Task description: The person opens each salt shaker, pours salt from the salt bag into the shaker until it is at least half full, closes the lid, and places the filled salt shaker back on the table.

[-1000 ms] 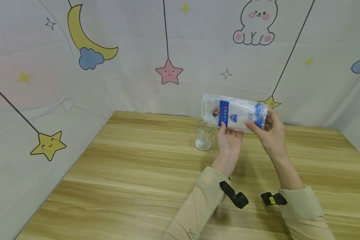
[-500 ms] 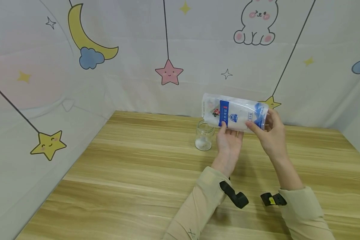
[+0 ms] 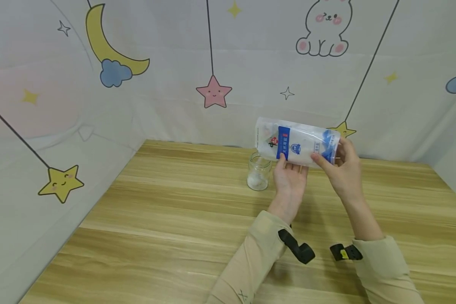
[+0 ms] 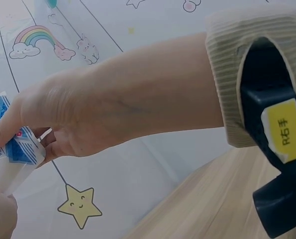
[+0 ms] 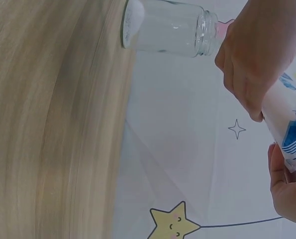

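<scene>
While both hands support the printed packet (image 3: 304, 145) above the table (image 3: 156, 219), the step in hand is judged to be transfer of its contents into the uncovered glass jar (image 3: 257, 171). White material (image 3: 256, 183) lies at the jar's base. Whether any is falling cannot be told for certain. The next move calls for holding the packet's nine-o'clock end over the jar mouth and raising its three-o'clock end gradually to govern the flow.

Taking the left hand (image 3: 290, 181) as the clock centre in the head view, the packet lies at twelve o'clock and the jar near ten o'clock, just beside the hand. The left hand holds the packet's lower edge, thumb against the front face, fingers beneath. The right hand (image 3: 344, 171), at three o'clock, grips the packet's opposite end, thumb on the front face, other fingers behind. The packet's nine-o'clock end overlaps the jar mouth from this viewpoint; contact with the rim cannot be determined, as a hand hides that end in the right wrist view.
</scene>
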{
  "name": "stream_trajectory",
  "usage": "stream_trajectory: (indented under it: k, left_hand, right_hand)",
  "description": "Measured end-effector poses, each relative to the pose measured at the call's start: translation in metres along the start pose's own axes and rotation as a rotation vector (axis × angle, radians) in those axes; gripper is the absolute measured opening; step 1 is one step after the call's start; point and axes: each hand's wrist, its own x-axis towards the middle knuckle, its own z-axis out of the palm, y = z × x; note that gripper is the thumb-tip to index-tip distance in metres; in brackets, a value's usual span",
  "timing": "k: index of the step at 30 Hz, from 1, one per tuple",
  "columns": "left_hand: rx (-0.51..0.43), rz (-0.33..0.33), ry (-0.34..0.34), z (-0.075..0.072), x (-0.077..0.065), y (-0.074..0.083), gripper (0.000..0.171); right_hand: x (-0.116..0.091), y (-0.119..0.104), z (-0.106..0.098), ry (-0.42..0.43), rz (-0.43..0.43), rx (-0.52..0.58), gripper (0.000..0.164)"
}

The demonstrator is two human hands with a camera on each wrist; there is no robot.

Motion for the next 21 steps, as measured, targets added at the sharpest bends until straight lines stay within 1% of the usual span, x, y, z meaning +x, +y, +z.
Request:
stream_trajectory:
  k: [7, 15, 21]
  left_hand:
    - [0.001, -0.007, -0.002, -0.0001, -0.0009, 0.0014, 0.044]
    - [0.011, -0.008, 0.0, -0.0002, 0.0002, 0.0005, 0.043]
    - [0.009, -0.003, 0.001, -0.0013, 0.0, -0.0003, 0.043]
  right_hand:
    - [0.0001, 0.0006, 0.0006, 0.004, -0.012, -0.003, 0.057]
    - [0.0024, 0.0017, 0.0008, -0.001, -0.015, 0.006, 0.061]
    - [0.0021, -0.0001, 0.002, 0.001, -0.011, -0.016, 0.059]
